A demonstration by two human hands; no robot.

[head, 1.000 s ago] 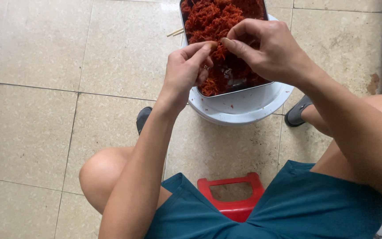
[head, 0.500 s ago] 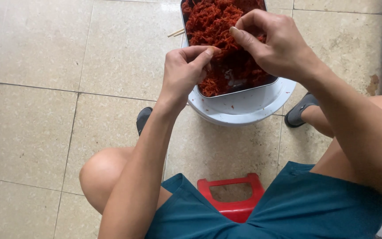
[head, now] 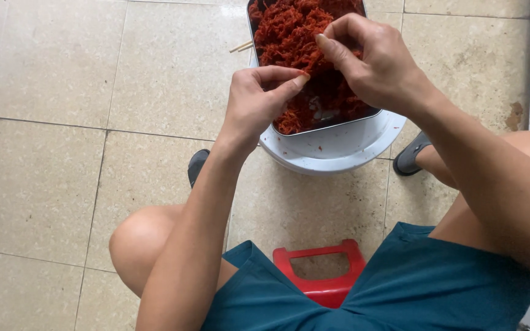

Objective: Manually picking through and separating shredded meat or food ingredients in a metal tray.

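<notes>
Left hand [head: 256,101]: thumb and fingertips pressed together in a pinch over the near edge of the tray; what sits between them is too small to tell. Right hand [head: 372,58]: fingers curled, thumb and forefinger closed together just above the red shredded stuff [head: 295,30]; whether strands are caught in the pinch, cannot tell. Shreds are piled in a metal tray [head: 338,119] set on top of a white round tub [head: 338,150] on the tiled floor [head: 62,153]. Thin wooden sticks [head: 241,46] poke out at the tray's left side. Red plastic stool [head: 323,270] under the person, between the knees.
</notes>
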